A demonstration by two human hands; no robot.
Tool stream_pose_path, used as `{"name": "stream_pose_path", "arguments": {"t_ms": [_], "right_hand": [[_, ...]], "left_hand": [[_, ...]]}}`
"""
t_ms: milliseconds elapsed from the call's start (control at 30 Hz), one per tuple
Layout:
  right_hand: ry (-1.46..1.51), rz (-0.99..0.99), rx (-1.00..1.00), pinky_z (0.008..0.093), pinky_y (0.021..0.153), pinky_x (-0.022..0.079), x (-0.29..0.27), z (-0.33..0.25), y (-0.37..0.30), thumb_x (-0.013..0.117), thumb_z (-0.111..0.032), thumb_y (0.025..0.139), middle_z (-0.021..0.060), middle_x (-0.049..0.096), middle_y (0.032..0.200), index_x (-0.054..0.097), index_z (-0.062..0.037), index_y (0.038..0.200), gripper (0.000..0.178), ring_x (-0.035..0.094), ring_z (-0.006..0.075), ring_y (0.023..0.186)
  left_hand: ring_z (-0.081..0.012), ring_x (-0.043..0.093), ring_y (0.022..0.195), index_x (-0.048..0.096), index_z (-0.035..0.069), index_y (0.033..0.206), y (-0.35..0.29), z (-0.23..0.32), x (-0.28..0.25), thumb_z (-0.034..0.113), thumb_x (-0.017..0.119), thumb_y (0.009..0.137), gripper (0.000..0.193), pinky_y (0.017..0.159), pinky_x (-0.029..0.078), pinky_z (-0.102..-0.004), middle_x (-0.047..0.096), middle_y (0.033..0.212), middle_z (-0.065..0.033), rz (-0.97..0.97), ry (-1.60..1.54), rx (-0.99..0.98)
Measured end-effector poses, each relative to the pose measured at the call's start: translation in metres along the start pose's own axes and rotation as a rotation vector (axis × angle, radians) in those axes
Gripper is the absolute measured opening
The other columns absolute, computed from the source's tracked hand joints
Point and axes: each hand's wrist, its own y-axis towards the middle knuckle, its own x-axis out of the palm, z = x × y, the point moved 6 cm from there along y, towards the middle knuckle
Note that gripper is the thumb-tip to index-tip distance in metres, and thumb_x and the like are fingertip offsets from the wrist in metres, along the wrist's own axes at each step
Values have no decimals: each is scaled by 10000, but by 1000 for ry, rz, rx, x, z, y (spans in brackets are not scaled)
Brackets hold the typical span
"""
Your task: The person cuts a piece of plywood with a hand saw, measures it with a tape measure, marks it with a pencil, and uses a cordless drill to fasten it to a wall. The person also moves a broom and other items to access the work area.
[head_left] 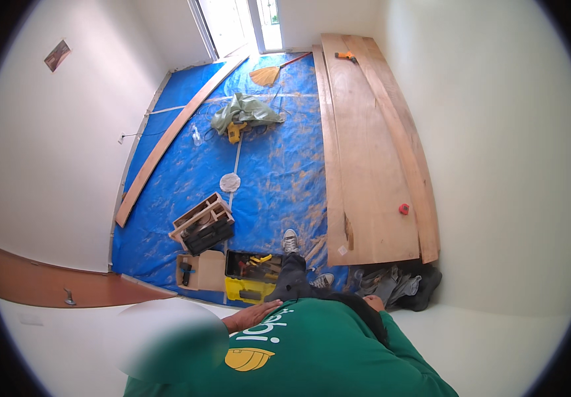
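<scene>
The green shirt [338,351] is nearest; on it lies the left hand [257,316], fingers straight, empty. For the right hand [374,303], I cannot tell. Beside the leg [290,270], the open yellow toolbox [234,289] may cause tripping.

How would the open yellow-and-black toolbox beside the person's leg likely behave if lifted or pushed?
The toolbox is probably heavy for its size, since tools crowd its inside. They may shift or rattle if it tilts, as they appear loosely piled. Pushed, it might ruck up the blue sheet, which looks thin and creased.
</scene>
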Motion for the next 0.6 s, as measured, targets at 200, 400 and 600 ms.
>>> {"name": "stream_pose_path", "arguments": {"t_ms": [200, 400, 600], "right_hand": [[-86, -149, 12, 408, 889, 613, 22, -16, -6, 752, -317, 928, 199, 808, 1063, 761, 35, 1200, 445, 800, 280, 937], [73, -154, -16, 426, 736, 647, -19, -99, 74, 706, -306, 1016, 131, 775, 968, 697, -3, 1280, 401, 798, 280, 859], [307, -115, 349, 392, 627, 625, -15, -165, 132, 643, -308, 1060, 110, 743, 1015, 648, -69, 1338, 366, 795, 236, 810]], "left_hand": [[-390, 336, 1627, 240, 86, 1711, -14, 2, -10, 317, 546, 1127, 699, 1320, 345, -482, 281, 1768, -201, -8, -12, -106], [-469, 475, 1513, 310, 81, 1675, -35, -55, -39, 379, 771, 983, 884, 1238, 446, -495, 337, 1736, -220, 146, 137, -471], [-478, 501, 1471, 268, 68, 1698, -105, -179, -21, 501, 659, 1050, 872, 1141, 494, -608, 346, 1703, -275, 1340, -1178, -1433]]}}
